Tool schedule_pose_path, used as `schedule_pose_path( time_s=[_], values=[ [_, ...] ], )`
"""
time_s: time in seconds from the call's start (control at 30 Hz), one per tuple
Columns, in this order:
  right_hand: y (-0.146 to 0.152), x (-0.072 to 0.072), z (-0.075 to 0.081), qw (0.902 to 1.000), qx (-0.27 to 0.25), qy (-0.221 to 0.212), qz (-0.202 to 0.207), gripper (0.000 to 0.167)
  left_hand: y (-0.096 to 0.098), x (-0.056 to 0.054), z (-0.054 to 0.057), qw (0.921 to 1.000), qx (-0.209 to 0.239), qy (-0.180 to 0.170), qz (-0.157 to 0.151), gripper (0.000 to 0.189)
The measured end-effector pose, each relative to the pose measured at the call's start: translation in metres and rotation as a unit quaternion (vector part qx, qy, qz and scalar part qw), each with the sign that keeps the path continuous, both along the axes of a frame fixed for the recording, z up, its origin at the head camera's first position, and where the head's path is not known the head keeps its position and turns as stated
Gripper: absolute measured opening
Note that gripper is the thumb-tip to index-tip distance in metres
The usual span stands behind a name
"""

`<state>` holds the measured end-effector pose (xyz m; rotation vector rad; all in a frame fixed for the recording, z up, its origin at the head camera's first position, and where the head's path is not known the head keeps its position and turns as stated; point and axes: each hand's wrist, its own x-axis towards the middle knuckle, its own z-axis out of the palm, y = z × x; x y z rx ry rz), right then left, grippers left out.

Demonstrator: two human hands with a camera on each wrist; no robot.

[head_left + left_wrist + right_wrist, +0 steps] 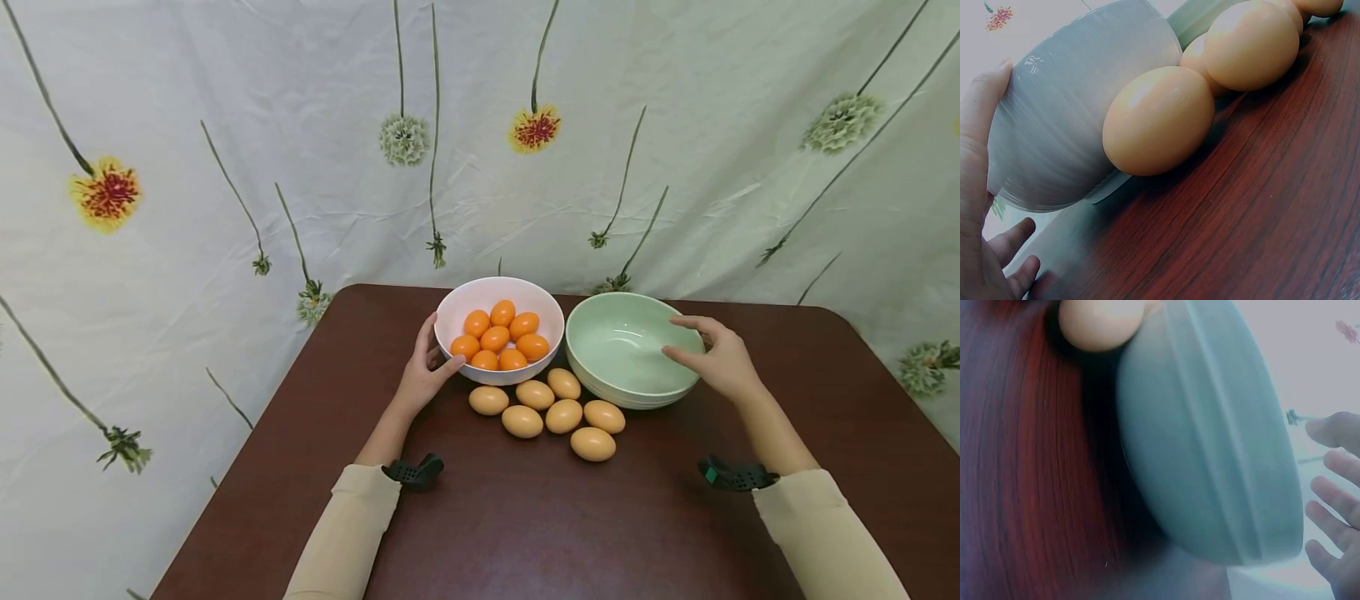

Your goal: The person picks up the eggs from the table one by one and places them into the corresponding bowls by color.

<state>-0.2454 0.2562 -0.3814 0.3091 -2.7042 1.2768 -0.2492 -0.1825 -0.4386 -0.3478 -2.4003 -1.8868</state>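
My left hand (424,368) is at the left side of a white bowl (504,377), its thumb against the bowl near the rim and its other fingers spread. Several orange egg-shaped objects (494,338) lie inside that bowl. In the left wrist view, the thumb (975,119) lies straight along the bowl's outer wall. My right hand (716,357) hovers at the right rim of a pale green bowl (626,346), with thumb and fingers apart and nothing between them. Several light brown eggs (563,416) lie on the table in front of the bowls.
The dark brown wooden table (570,533) has its far edge just behind the bowls. Behind it hangs a white cloth (337,100) printed with flowers. A dark band (416,472) is on the left wrist and another band (738,476) on the right.
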Motion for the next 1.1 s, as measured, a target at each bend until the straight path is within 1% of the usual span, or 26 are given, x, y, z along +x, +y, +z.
schedule_pose_path(
  time_s=[0.17,0.37,0.53,0.57,0.67,0.8,1.0,1.1],
  values=[
    [0.012,0.002,-0.009,0.9993,-0.027,0.01,-0.022,0.057,0.0,0.0,0.0,1.0,-0.003,-0.001,0.002,0.084],
    [0.022,0.005,-0.025,0.9955,-0.08,-0.026,-0.044,0.063,0.0,0.001,0.0,1.0,-0.003,-0.005,0.003,0.084],
    [0.026,0.008,-0.039,0.9858,-0.152,-0.051,-0.049,0.063,0.0,0.0,0.0,1.0,0.0,-0.006,0.001,0.084],
    [0.027,0.009,-0.042,0.9828,-0.171,-0.052,-0.044,0.062,0.0,-0.001,0.0,1.0,0.001,-0.006,0.001,0.084],
    [0.027,0.009,-0.051,0.97,-0.235,-0.056,-0.023,0.059,-0.001,-0.001,0.0,1.0,0.001,-0.006,0.002,0.084],
    [0.025,0.008,-0.062,0.9458,-0.319,-0.06,0.009,0.056,-0.001,-0.001,0.001,1.0,0.0,-0.009,0.003,0.084],
    [0.022,0.011,-0.071,0.9129,-0.399,-0.07,0.047,0.056,-0.001,0.0,0.0,0.9999,-0.002,-0.016,0.003,0.084],
    [0.02,0.012,-0.073,0.9043,-0.418,-0.067,0.051,0.057,-0.001,0.0,0.0,0.9998,-0.004,-0.017,0.003,0.084]
  ],
)
